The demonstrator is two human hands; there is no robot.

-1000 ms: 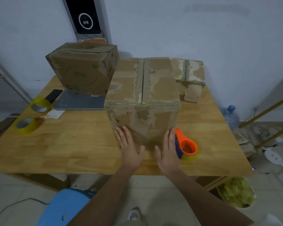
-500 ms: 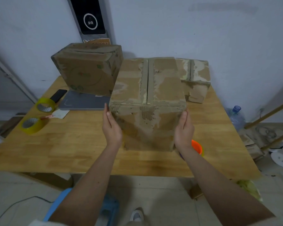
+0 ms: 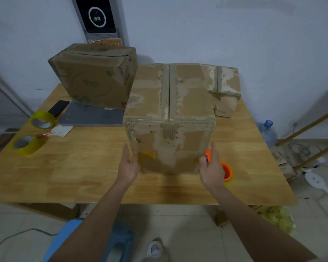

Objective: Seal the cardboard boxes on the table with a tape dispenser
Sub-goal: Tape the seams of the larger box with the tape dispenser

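A worn brown cardboard box (image 3: 169, 118) stands in the middle of the wooden table (image 3: 83, 167), its top flaps closed along a centre seam. My left hand (image 3: 128, 165) lies flat against the box's lower left side, fingers straight. My right hand (image 3: 211, 167) is at the lower right side, fingers straight, touching or just off the cardboard. The orange tape dispenser (image 3: 225, 171) with its yellowish roll sits on the table just behind my right hand, partly hidden by it. A second box (image 3: 95, 78) stands at the back left and a smaller third box (image 3: 225, 91) at the back right.
Two yellow tape rolls (image 3: 27, 144) (image 3: 43, 121) lie near the table's left edge, with a black phone (image 3: 58, 110) and a grey flat device (image 3: 91, 117) behind them. A blue stool (image 3: 65, 241) stands under the near edge. A water bottle (image 3: 269, 129) stands on the floor at right.
My hands went from the box's front face to its two sides, then slid down toward its bottom corners. The box sits slightly nearer and straighter.
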